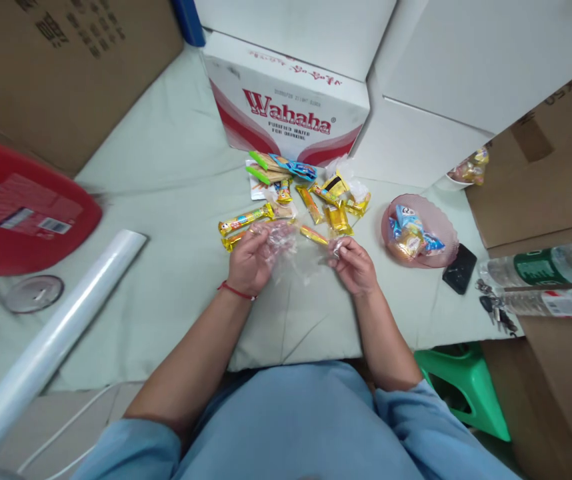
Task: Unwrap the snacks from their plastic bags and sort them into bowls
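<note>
My left hand is closed on a clear plastic bag, which spreads crumpled between my two hands. Opposite it, my right hand pinches the bag's other side near a small shiny bit of wrapper. A thin yellow-and-red snack stick lies just beyond the bag, between my hands. Past my hands is a loose heap of packaged snacks: a long yellow stick packet, an orange-yellow packet, a golden square packet and blue-and-green wrapped sticks.
A white Wahaha carton stands behind the snacks. To the right are a pink bowl with packets, a black phone, keys and plastic bottles. A plastic film roll and red container occupy the left.
</note>
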Demonstrator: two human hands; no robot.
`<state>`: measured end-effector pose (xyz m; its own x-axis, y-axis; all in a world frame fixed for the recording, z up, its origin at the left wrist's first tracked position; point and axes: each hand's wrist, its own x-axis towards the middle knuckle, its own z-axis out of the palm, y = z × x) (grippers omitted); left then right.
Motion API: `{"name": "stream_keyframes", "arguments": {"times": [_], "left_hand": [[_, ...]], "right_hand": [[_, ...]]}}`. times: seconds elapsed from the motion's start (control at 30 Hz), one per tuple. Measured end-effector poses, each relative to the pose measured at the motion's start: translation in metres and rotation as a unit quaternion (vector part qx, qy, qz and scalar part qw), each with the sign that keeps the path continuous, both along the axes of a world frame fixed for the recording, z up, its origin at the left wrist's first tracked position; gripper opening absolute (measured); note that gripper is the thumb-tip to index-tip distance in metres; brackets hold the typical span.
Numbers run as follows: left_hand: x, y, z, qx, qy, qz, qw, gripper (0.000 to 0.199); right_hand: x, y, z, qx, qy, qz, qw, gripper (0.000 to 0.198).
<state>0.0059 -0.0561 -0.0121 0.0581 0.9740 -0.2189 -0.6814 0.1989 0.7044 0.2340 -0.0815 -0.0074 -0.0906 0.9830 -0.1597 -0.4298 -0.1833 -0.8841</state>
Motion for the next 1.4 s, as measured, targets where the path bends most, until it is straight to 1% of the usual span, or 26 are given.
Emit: {"name": "stream_keyframes", "arguments": {"times": [0.1,0.2,0.3,0.43,0.53,0.6,0.7,0.77,0.87,0.93,1.0,1.13,1.2,1.33,1.4], "left_hand": [[-0.006,0.004,0.0,-0.029,-0.024,-0.02,0.999,0.021],[-0.011,0.007,0.0,-0.04,-0.022,-0.047,0.998,0.022],[-0.013,0.008,0.0,-0.035,0.013,-0.064,0.997,0.027],[-0.01,0.009,-0.003,-0.015,0.084,-0.048,0.995,0.038],[-0.007,0.009,-0.007,0.011,0.122,-0.031,0.992,0.041],[-0.004,0.009,-0.011,0.021,0.138,-0.022,0.99,0.04],[-0.001,0.009,-0.015,0.023,0.158,-0.026,0.987,0.039],[0.0,0.009,-0.016,0.031,0.164,-0.029,0.986,0.039],[0.001,0.009,-0.016,0.076,0.187,0.003,0.979,0.034],[0.0,0.009,-0.014,0.106,0.206,0.034,0.972,0.029],[-0.002,0.008,-0.012,0.115,0.208,0.05,0.97,0.025],[-0.003,0.007,-0.009,0.103,0.17,0.046,0.979,0.02],[-0.003,0.006,-0.009,0.104,0.16,0.043,0.981,0.018],[-0.004,0.006,-0.008,0.133,0.179,0.075,0.972,0.014],[-0.006,0.007,-0.009,0.161,0.191,0.097,0.963,0.009]], "right_hand": [[0.01,-0.001,0.012,-0.019,-0.003,0.008,1.0,0.038],[0.025,-0.003,0.029,-0.023,-0.046,-0.02,0.998,0.041],[0.043,-0.009,0.043,-0.031,-0.1,-0.051,0.993,0.042],[0.061,-0.024,0.053,-0.072,-0.17,-0.053,0.981,0.042],[0.067,-0.035,0.053,-0.09,-0.186,-0.05,0.977,0.042],[0.07,-0.041,0.051,-0.09,-0.191,-0.051,0.976,0.041],[0.075,-0.044,0.044,-0.066,-0.217,-0.078,0.971,0.041],[0.079,-0.044,0.039,-0.045,-0.249,-0.108,0.961,0.039],[0.085,-0.042,0.033,-0.008,-0.282,-0.146,0.948,0.034],[0.088,-0.042,0.034,0.012,-0.281,-0.164,0.946,0.031],[0.09,-0.043,0.037,0.024,-0.276,-0.178,0.944,0.03],[0.091,-0.047,0.043,0.051,-0.274,-0.201,0.939,0.026],[0.091,-0.049,0.043,0.055,-0.273,-0.21,0.937,0.025],[0.089,-0.054,0.039,0.043,-0.26,-0.207,0.942,0.026],[0.09,-0.058,0.037,0.064,-0.258,-0.201,0.943,0.023]]}}
